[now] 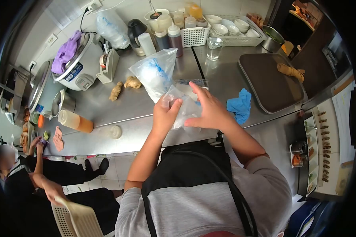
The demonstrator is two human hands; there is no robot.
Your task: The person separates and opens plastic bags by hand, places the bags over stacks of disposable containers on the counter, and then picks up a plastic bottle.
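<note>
My left hand (166, 113) is closed on a translucent plastic bag (182, 112) in front of my chest. To its right, my right hand (209, 108) has its fingers spread beside the bag, the thumb near its lower edge. Just beyond my hands, a larger clear bag (156, 73) with blue print and white contents rests on the steel counter (134, 104). A small transparent packet (192, 83) lies partly hidden behind my hands. The blue cloth (239, 106) is crumpled to the right.
Ginger pieces (116, 91), an orange bottle (76, 121) and a rice cooker (81, 65) are on the left. Squeeze bottles (175, 39), a glass jug (214, 46) and a bowl basket (241, 40) line the back. A brown tray (269, 83) lies right. A person (23, 173) and a perforated basket (77, 219) occupy the lower left.
</note>
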